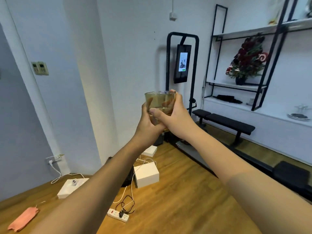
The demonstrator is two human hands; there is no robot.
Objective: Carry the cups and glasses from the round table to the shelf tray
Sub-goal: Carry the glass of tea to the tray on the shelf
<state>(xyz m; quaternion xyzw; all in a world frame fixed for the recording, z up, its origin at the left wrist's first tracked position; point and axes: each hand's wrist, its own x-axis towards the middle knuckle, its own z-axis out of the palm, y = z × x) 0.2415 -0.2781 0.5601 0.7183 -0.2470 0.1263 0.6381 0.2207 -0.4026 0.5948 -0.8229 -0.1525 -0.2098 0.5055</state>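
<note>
We hold the clear, olive-tinted glass tumbler (160, 103) upright in mid-air before us; our left hand (148, 121) cups its base and side, fingers curled; our right hand (175, 115) wraps its right side, thumb across the front.

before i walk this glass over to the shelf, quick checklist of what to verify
1. Both hands on the glass: ok, left hand cups the base, right hand wraps its side.
2. Glass upright: ok, rim about level.
3. Contents: cannot tell, tinted glass.
4. Tray on the lower shelf visible: ok, at far right.
5. Room on the tray: cannot tell, clear glassware already stands there.
6. Floor path: not ok, bench in front of the shelf, cables lie on the floor.
</note>
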